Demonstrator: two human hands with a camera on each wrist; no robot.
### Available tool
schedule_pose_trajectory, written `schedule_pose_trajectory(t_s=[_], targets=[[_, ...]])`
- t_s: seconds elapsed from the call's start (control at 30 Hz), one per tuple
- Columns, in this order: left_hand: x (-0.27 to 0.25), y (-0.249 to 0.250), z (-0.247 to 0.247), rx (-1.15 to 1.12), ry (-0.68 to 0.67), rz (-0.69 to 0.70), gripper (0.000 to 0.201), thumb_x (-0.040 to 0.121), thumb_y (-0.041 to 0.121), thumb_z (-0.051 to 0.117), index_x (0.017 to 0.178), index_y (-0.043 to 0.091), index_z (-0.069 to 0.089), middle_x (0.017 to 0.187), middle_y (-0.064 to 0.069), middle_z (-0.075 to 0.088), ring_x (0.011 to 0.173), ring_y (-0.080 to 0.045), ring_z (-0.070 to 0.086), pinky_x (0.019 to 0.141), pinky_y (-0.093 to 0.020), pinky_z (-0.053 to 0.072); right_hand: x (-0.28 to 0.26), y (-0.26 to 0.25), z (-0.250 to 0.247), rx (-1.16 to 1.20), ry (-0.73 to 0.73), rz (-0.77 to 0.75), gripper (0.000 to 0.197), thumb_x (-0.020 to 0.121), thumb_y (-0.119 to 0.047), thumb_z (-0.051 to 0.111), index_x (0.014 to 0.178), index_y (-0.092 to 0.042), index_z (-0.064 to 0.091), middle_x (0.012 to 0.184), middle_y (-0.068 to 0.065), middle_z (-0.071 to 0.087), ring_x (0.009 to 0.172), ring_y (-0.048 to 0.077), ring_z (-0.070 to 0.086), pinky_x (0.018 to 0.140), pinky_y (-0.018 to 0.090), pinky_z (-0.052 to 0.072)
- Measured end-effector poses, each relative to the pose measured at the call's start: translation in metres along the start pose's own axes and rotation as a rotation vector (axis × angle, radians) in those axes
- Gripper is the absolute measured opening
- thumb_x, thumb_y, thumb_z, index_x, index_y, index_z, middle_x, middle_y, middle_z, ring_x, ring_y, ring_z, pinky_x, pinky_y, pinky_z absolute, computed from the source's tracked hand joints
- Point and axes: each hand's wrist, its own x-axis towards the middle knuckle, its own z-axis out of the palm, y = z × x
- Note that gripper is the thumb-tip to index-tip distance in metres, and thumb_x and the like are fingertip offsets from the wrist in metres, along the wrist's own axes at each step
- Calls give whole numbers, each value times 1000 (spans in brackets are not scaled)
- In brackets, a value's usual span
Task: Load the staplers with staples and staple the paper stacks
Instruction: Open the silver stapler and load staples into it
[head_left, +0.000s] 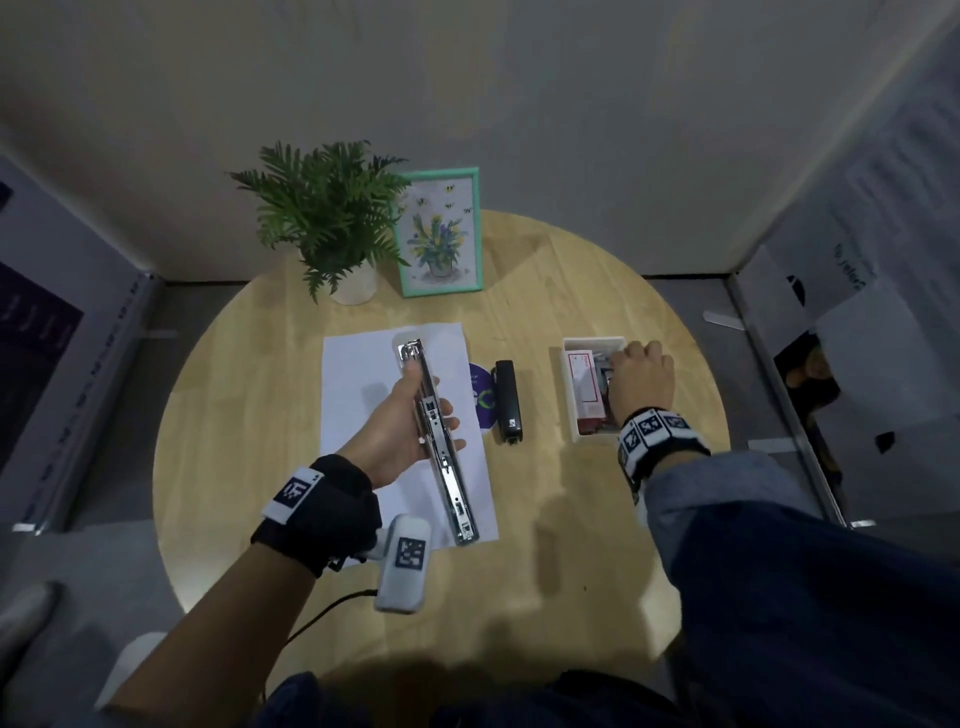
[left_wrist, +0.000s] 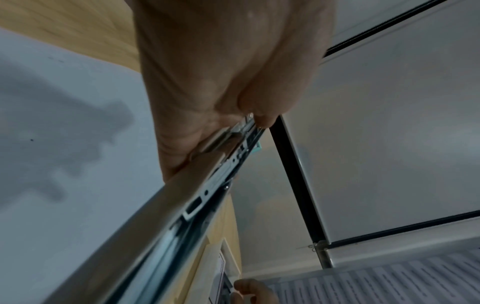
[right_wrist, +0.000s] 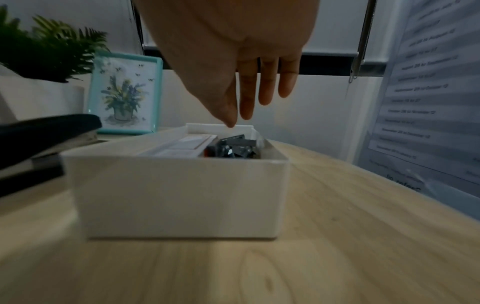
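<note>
My left hand (head_left: 410, 415) grips a long silver stapler (head_left: 439, 447) around its middle and holds it above the white paper stack (head_left: 363, 395). In the left wrist view the fingers curl round the metal stapler (left_wrist: 202, 197). A small black stapler (head_left: 508, 401) lies on the table to the right of the paper. My right hand (head_left: 641, 376) hovers over the white box (head_left: 592, 344), its fingers (right_wrist: 265, 88) straight and pointing down, holding nothing. Inside the box (right_wrist: 179, 191) lie grey staple strips (right_wrist: 235, 147) and a flat white and red staple packet (head_left: 586, 382).
A potted fern (head_left: 332, 218) and a teal picture frame (head_left: 441, 234) stand at the back of the round wooden table (head_left: 270, 364). A purple round disc (head_left: 480, 395) lies partly under the paper. Panels with printed sheets (right_wrist: 426, 92) close in the sides.
</note>
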Motion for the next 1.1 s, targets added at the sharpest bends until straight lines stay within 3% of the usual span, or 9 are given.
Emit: schedule_pose_trajectory(t_s=[0.33, 0.47, 0.53, 0.6, 0.7, 0.8, 0.93, 1.1], targets=[[9, -5, -2, -9, 0, -22, 44, 95, 55, 29, 105, 18, 49, 79, -5, 54, 77, -22, 56, 90, -51, 51, 11, 7, 7, 103, -43, 63, 23, 92, -12, 47, 97, -8, 69, 95, 13, 71, 102, 32, 50, 85, 39, 36], [9, -6, 0, 2, -33, -31, 44, 95, 55, 30, 108, 18, 49, 84, -7, 55, 79, -23, 57, 86, -48, 54, 3, 8, 0, 248, -25, 115, 24, 92, -4, 46, 104, -4, 67, 96, 21, 69, 99, 37, 53, 81, 40, 41], [7, -8, 0, 2, -59, -36, 45, 96, 52, 31, 113, 13, 45, 87, -7, 56, 79, -23, 58, 81, -45, 56, -4, 4, -13, 441, 33, 159, 24, 90, -2, 48, 110, 0, 63, 96, 28, 67, 94, 41, 57, 77, 43, 46], [3, -8, 1, -8, -76, -36, 31, 99, 43, 32, 112, 15, 41, 88, -8, 55, 78, -23, 57, 80, -45, 57, -13, -6, -30, 689, 68, 173, 19, 87, 0, 53, 102, -2, 66, 93, 23, 68, 87, 37, 63, 72, 37, 51], [-9, -8, 3, -24, -126, -50, 13, 102, 30, 33, 102, 20, 42, 88, -8, 53, 77, -24, 55, 84, -47, 53, -40, -41, -67, 1266, -167, 141, 17, 83, 8, 58, 80, -8, 64, 73, 12, 67, 67, 21, 66, 57, 25, 54], [-21, -10, 0, 12, -186, -51, 13, 102, 28, 33, 108, 24, 44, 88, -8, 54, 76, -23, 55, 83, -45, 52, -71, -83, -100, 1587, -374, -57, 20, 85, 10, 59, 77, -8, 64, 75, 10, 67, 64, 10, 68, 61, 21, 58], [-34, -13, -7, 76, -233, -26, 24, 101, 32, 35, 124, 27, 42, 91, -8, 53, 76, -21, 57, 79, -42, 54, -99, -116, -115, 1427, -276, -261, 8, 84, 2, 64, 86, -4, 69, 76, -3, 67, 65, -2, 61, 64, 13, 49], [-44, -19, -15, 85, -275, -12, 34, 100, 33, 35, 134, 29, 37, 92, -8, 53, 76, -21, 58, 78, -41, 54, -117, -129, -112, 1392, -156, -274, 16, 84, -1, 64, 82, -16, 69, 80, -9, 67, 76, 1, 60, 81, 33, 50]])
